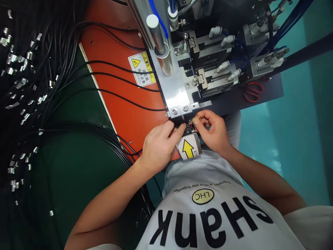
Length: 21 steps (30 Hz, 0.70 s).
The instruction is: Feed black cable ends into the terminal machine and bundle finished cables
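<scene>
Left hand (158, 147) at black fixture (188, 131), orange worktop's (130, 119) body-side edge, cannot tell its grip; right hand (213, 131) just beside, pinching a small part (191, 122), hard to make out.

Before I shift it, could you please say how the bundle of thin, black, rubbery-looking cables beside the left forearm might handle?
The cables look flexible, bending in smooth curves; they may fan apart, since strands lie side by side.

Cables (62, 59) lie at left on the bench (80, 173), several crossing the panel (117, 116) to the machine (179, 95) on its right. A label (137, 61) sits on the panel, under cables. Scissors (252, 93) lie right, on a plate (276, 88). Between left hand (160, 147) and right hand (214, 133) is the fixture (187, 132), the sign (189, 147) nearer the person (208, 184).
</scene>
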### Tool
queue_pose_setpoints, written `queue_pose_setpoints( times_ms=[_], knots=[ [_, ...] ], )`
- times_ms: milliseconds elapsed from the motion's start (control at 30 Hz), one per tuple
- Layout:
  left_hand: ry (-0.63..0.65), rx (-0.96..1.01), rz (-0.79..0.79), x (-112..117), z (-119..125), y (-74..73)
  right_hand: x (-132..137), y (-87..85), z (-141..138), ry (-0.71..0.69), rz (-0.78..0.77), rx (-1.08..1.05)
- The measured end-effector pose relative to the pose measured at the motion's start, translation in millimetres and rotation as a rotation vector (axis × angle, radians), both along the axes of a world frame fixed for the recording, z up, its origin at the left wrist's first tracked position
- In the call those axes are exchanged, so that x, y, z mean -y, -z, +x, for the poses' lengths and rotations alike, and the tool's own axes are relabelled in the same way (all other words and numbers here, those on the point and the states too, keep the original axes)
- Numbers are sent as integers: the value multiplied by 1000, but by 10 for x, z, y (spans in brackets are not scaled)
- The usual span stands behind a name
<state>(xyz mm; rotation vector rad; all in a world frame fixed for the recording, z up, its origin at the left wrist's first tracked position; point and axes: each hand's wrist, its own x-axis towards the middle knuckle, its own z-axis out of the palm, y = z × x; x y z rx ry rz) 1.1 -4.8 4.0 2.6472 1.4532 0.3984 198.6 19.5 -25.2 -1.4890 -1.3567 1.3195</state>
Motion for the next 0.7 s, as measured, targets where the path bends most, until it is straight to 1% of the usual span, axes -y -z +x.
queue_pose_setpoints(
  times_ms=[200, 267, 400, 467, 533, 700],
  knots=[
    [3, 20, -31, 5, -5, 18, 8, 26, -10, 18, 7, 52],
    [8, 23, -26, 5, -10, 26, -5, 28, -4, 14, -52, -14],
    [28, 43, -38, 0, -24, 40, -38, 29, 45, -26, -249, -238],
    [34, 68, -59, -2, -31, 44, -49, 28, 80, -37, -300, -310],
    [35, 84, -65, -3, -36, 45, -53, 23, 109, -39, -302, -335],
    [41, 100, -40, -11, -32, 32, -51, 3, 98, -16, -284, -307]
  ],
)
